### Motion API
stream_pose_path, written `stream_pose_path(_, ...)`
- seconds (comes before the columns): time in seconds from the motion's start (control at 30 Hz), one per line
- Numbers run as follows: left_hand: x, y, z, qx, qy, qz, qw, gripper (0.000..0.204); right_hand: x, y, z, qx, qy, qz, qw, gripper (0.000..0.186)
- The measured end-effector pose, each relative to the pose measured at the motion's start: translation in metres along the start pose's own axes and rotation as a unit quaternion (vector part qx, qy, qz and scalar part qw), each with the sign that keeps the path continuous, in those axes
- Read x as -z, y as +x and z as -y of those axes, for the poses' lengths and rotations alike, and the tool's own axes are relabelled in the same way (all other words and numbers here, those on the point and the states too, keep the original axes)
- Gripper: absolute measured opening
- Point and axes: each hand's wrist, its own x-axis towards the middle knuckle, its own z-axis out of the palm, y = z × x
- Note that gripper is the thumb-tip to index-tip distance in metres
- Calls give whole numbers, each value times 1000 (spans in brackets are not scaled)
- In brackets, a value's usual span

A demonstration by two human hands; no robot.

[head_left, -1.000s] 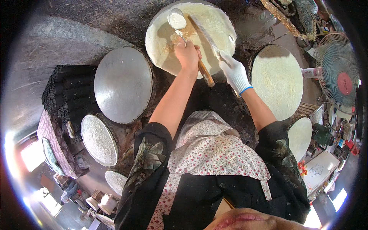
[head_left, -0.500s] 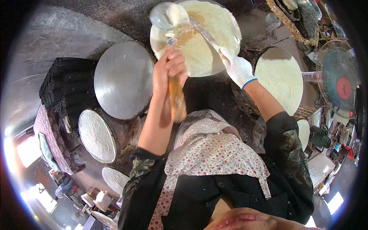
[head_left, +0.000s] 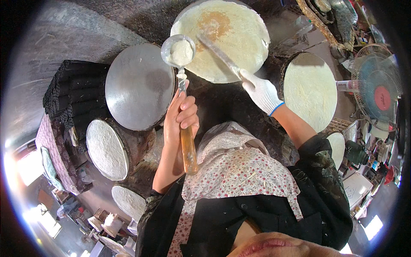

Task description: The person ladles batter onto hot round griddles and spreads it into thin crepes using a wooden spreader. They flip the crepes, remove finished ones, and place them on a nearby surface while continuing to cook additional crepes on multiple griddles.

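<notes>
My bare left hand [head_left: 182, 113] is closed around the wooden handle of a metal ladle [head_left: 165, 49]. A lump of pale batter [head_left: 181, 53] sits in its bowl, above the gap between a bare round griddle [head_left: 128, 94] and the far griddle. My right hand [head_left: 261, 92], in a white knitted glove with a blue cuff edge, grips a long flat scraper blade [head_left: 220, 55]. The blade reaches over a pale round flatbread [head_left: 244, 40] covering the far griddle. A browned patch [head_left: 214, 23] shows on that flatbread. The glove hides the scraper's handle.
At the right, another griddle carries a pale flatbread [head_left: 310, 94], with an electric fan [head_left: 381, 92] beyond it. More batter-covered rounds, one near [head_left: 107, 150] and one farther down [head_left: 128, 201], lie at the left. Black pleated cloth [head_left: 79, 94] hangs beside the bare griddle.
The ladle has come down toward me and left, off the far flatbread, with my left hand lowered. My right hand and the scraper have shifted slightly nearer and left.
</notes>
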Motion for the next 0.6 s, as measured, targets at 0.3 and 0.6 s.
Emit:
stream_pose_path(0.3,3,-56,10,-28,-44,15,999,47,-11,22,-30,32,18,9,999,43)
stream_pose_path(0.6,34,-144,13,-60,-64,-9,996,48,-15,-34,5,32,215,1,976,54)
